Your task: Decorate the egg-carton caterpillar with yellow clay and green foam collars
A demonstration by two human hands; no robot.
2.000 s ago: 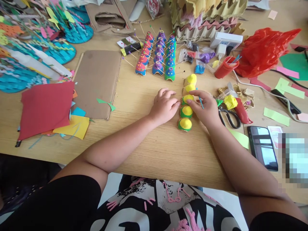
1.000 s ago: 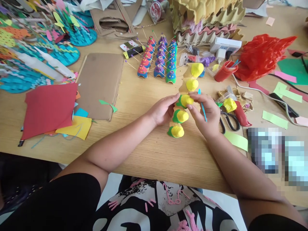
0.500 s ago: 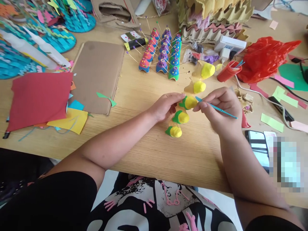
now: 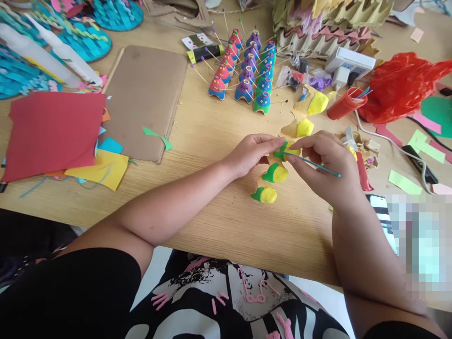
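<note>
Right hand (image 4: 328,165): thumb and fingertips pinch a thin blue tool (image 4: 321,167), its tip at the green-yellow seam of the middle cup; whether it presses in, cannot tell. Left hand (image 4: 250,153): thumb and fingers grip the same strip of egg-carton cups (image 4: 277,173) at the green side of that middle cup; strip sits between the hands, cups tipped toward the right; near three cups yellow and green, far two yellow beside bare card. Right wrist bent inward, forearm rising from the lower right; left forearm slants in from the lower left, palm turned toward the strip.

Beyond the right hand, a red cup (image 4: 342,105) leans, thin blue sticks standing in it; beside it, small clear bags (image 4: 319,83) with purple and other coloured lumps; further right, a crumpled red plastic bag (image 4: 402,87), contents hidden; behind, stacked egg cartons (image 4: 328,44).

Past the strip, three rows of painted cups (image 4: 247,70), faces and pins on them; to the left, a cardboard sheet (image 4: 144,99), a red sheet (image 4: 56,134) over coloured scraps, white bottles (image 4: 63,52); all on a pale wooden table (image 4: 197,207); paper slips lie at the far right.
</note>
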